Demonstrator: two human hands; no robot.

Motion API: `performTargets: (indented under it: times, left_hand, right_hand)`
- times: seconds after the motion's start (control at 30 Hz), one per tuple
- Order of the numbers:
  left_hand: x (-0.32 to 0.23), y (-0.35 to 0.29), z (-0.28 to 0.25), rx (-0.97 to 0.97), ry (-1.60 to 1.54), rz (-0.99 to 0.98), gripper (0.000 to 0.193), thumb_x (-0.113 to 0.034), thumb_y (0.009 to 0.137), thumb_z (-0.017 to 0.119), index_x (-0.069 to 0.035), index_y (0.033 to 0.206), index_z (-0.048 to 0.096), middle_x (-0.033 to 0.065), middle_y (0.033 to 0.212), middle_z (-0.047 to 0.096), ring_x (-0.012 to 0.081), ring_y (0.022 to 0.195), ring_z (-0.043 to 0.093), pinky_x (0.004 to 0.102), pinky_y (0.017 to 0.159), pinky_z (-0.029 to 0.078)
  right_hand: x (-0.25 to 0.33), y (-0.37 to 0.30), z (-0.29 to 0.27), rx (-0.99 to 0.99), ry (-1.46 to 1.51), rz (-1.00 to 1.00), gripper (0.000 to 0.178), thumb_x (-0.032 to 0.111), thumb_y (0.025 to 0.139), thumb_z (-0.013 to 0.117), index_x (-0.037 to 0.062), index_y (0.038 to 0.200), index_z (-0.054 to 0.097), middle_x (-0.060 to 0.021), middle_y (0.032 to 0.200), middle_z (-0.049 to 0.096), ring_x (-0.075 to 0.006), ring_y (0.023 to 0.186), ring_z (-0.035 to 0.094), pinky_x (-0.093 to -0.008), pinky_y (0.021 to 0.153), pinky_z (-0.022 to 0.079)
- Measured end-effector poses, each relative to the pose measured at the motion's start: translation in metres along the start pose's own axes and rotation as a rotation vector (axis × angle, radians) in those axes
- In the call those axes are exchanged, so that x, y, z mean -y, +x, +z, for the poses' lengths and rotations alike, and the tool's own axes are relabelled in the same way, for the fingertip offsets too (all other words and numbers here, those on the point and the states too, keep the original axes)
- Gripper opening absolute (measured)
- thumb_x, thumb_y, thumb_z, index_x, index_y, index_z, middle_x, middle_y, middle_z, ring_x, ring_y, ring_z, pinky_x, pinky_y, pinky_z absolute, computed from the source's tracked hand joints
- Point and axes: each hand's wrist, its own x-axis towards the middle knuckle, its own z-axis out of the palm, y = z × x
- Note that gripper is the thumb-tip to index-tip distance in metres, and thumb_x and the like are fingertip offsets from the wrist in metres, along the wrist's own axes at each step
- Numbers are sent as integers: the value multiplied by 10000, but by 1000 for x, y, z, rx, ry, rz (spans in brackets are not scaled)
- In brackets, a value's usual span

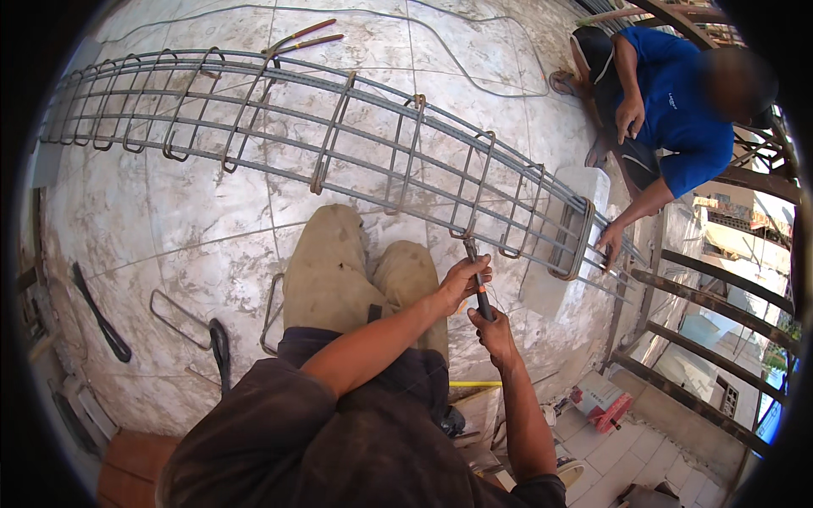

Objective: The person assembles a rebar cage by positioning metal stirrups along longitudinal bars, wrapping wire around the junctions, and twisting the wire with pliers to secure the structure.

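Note:
A long rebar cage (339,140) of grey bars and rusty square stirrups crosses in front of my knees. Both my hands grip one dark hand tool with orange bands (483,298), whose exact kind I cannot make out. Its metal tip reaches the cage's near lower bar, beside a stirrup. My left hand (463,281) is closed around the upper part of the tool, close to the bar. Lower down, my right hand (493,332) is closed on the dark handle end.
A person in a blue shirt (677,110) crouches at right, one hand on the cage's end over a pale block (550,292). Red-handled pincers (305,40) rest on the cage's far side. Bent wire stirrups (179,318) and dark straps (97,313) lie at left. Wooden rails (694,330) border the right.

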Motion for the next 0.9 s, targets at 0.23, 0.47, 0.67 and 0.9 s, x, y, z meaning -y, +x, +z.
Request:
performTargets:
  times: [0.23,0.47,0.67,0.9]
  left_hand:
    - [-14,3,-16,-189,140,195,602,-435,907,768,-80,1327,525,66,1177,628,198,1055,666,372,877,536]
    - [-10,27,-27,-253,321,559,333,-188,1052,572,-63,1360,585,53,1091,689,105,853,646,262,700,528]
    - [-39,32,-44,-219,41,290,180,-206,1034,608,-102,1145,703,-13,984,710,84,768,606,264,685,525]
    - [-48,23,-48,-124,-3,100,181,-215,1016,606,-160,1168,688,-15,981,692,136,795,593,303,728,512]
  right_hand:
    - [-6,5,15,1,-5,-24,300,305,928,757,105,858,545,59,644,460,-52,517,393,-249,468,320]
    - [-17,3,-4,-105,-182,-103,452,422,889,754,2,821,604,-52,665,523,-156,658,451,-387,610,413]
    - [-16,13,6,-87,-225,-152,526,498,863,748,-17,873,643,-126,736,612,-230,719,571,-413,689,461]
    - [-29,12,10,-132,-247,-162,567,514,856,751,-44,942,690,-156,807,680,-241,752,623,-403,712,481]
